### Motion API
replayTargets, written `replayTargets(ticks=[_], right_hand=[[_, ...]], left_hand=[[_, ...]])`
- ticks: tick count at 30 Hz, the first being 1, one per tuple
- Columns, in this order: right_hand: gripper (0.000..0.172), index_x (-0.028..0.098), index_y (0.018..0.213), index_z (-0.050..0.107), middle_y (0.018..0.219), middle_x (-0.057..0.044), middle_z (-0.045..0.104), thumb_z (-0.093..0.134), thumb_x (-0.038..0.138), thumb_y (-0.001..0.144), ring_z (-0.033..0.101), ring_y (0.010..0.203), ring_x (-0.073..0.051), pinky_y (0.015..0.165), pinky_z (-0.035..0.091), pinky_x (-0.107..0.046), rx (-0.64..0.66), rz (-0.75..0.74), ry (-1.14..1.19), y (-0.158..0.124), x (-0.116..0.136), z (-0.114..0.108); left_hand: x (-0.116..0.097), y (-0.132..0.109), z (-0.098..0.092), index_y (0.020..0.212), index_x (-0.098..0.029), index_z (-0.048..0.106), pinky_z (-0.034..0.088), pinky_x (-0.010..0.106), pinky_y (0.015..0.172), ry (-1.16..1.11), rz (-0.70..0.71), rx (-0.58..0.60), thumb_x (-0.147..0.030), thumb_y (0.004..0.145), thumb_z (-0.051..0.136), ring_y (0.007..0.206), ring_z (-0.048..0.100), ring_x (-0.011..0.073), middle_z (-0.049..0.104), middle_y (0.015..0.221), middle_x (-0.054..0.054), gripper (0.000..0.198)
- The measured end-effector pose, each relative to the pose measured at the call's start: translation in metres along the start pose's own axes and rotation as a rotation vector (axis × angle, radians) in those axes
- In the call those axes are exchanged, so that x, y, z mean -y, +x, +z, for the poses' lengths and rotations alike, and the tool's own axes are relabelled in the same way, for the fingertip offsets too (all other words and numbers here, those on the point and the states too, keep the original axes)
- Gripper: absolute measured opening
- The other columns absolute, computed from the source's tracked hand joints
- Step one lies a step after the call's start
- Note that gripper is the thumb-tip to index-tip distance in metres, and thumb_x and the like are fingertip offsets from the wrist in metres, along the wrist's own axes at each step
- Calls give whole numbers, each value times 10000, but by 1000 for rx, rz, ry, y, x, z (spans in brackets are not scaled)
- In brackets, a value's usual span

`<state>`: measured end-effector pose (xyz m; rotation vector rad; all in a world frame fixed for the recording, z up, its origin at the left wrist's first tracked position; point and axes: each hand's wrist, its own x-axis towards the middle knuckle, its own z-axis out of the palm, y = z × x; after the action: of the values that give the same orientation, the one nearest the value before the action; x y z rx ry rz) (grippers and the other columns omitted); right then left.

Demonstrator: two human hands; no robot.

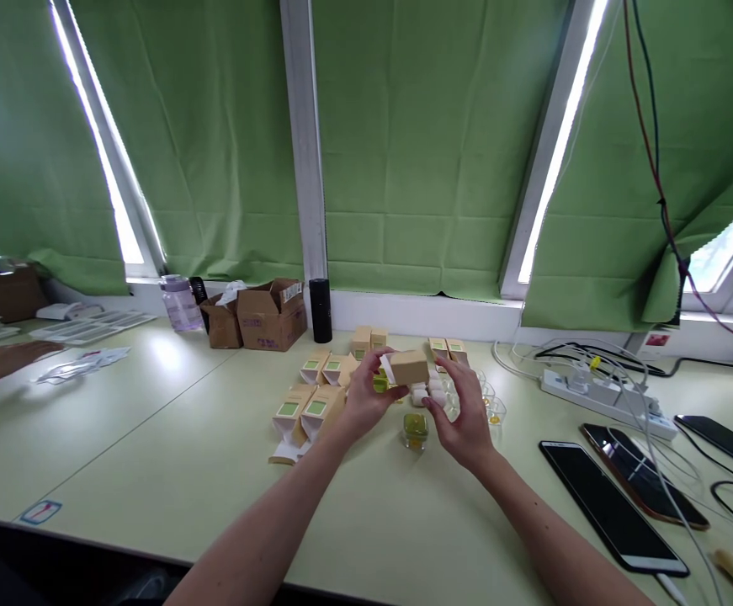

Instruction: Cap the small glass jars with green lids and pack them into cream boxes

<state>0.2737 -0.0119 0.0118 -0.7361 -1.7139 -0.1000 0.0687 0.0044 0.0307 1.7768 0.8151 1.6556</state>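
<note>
Bare forearms (278, 513) cross the worktop (366, 522) past a small green jar (415, 429); the left hand (367, 397) pinches a little brown box (409, 368), the right hand (465, 421) curving half-open beside it, contact unclear; behind, cardboard cartons (271, 316), then green curtains (404, 160).

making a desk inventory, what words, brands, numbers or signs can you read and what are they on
No word, brand or number is legible.
Cardboard box: purple print and a white label, too small and blurred to read.
Small cartons: green labels, any lettering too small to read.
Table sticker: blue edge, red mark; no text legible.
Red-and-white sticker at right, by the wall: too small to read.
</note>
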Motion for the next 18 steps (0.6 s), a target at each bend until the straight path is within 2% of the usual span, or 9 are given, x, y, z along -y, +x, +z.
replayTargets(ticks=[4,6,8,13,18], right_hand=[[663,325,1548,427,1387,-131,555,622,214,924,534,1292,-372,1059,479,-619,24,-60,-34,-2,-1,0],[657,335,1526,461,1358,-130,539,602,172,905,532,1276,-370,1038,492,-612,31,-85,-49,-3,-1,0],[649,342,1503,490,1322,-130,533,600,151,893,535,1256,-366,1013,508,-600,30,-110,-62,-4,-2,-2],[666,359,1528,472,1263,-126,543,635,151,917,562,1200,-352,984,524,-579,-24,-262,-120,-4,-4,-8],[670,368,1507,489,1255,-119,567,623,79,917,556,1222,-338,1007,517,-570,-58,-403,-179,-4,-6,-10]], left_hand=[[-11,-5,1,1189,-245,652,426,521,1138,211,238,51,-140,814,805,1322,528,303,713,1288,108,419],[-13,-8,3,1163,-249,658,389,566,1168,319,346,67,-86,864,719,1386,457,309,706,1323,104,346],[-14,-12,5,1143,-253,661,377,594,1171,422,433,60,-28,870,659,1416,416,315,671,1385,100,353],[-11,-19,8,1088,-266,651,434,580,1117,671,628,-59,22,844,627,1405,409,327,540,1486,110,378],[-12,-23,10,1045,-268,607,474,555,1085,742,753,-114,-18,865,643,1363,438,313,522,1450,110,310]])
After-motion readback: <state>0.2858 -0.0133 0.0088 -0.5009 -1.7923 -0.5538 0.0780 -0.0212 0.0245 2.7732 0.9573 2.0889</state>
